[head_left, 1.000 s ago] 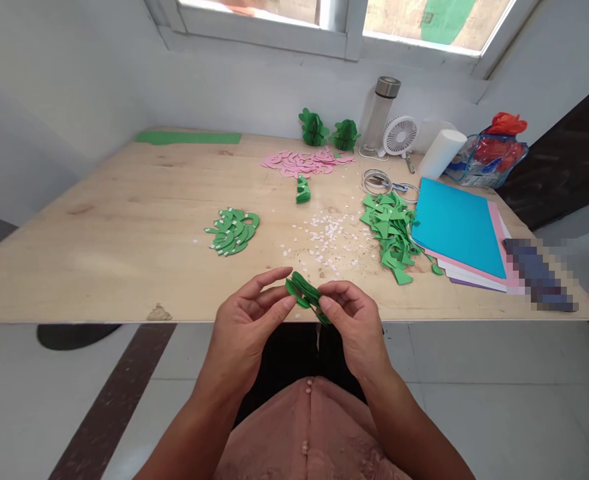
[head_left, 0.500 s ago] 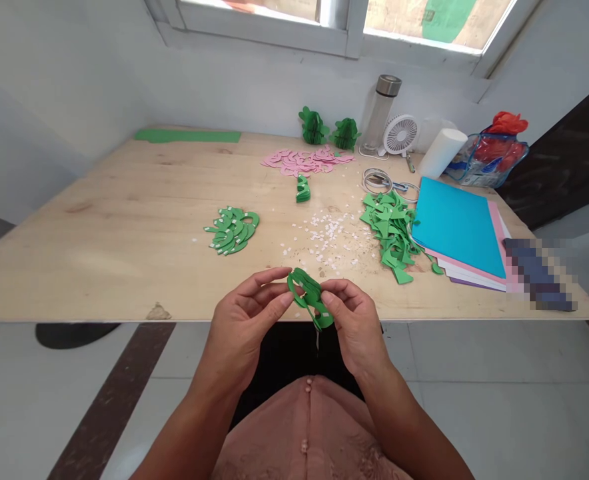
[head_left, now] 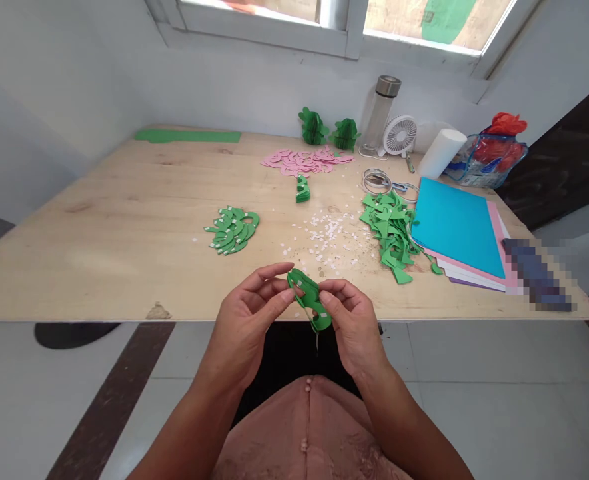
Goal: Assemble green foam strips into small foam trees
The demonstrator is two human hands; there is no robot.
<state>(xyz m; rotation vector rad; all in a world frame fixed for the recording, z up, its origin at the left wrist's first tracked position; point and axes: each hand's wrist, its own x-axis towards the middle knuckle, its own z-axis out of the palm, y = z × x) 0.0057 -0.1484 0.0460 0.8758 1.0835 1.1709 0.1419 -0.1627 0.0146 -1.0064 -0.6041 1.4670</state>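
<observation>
A stack of curved green paper pieces (head_left: 307, 288) with small white tabs is held over the table's front edge. My left hand (head_left: 249, 320) pinches its left end between thumb and fingers. On its right side, my right hand (head_left: 352, 320) grips it the same way. Beyond them lie small white paper bits (head_left: 329, 230). A pile of green cutouts with white tabs (head_left: 232, 230) rests to the left, and a smaller folded green piece (head_left: 302, 189) sits farther back.
Green scraps (head_left: 392, 230) lie beside a blue sheet stack (head_left: 457, 227) on the right. Pink cutouts (head_left: 304, 161), two green paper shapes (head_left: 313, 128), a bottle (head_left: 380, 113), a small fan (head_left: 400, 135) and a white roll (head_left: 442, 152) stand or lie at the back.
The held green stack has tilted slightly, its left pieces now closer together. My left hand has shifted a little to the right, and both hands keep their grip.
</observation>
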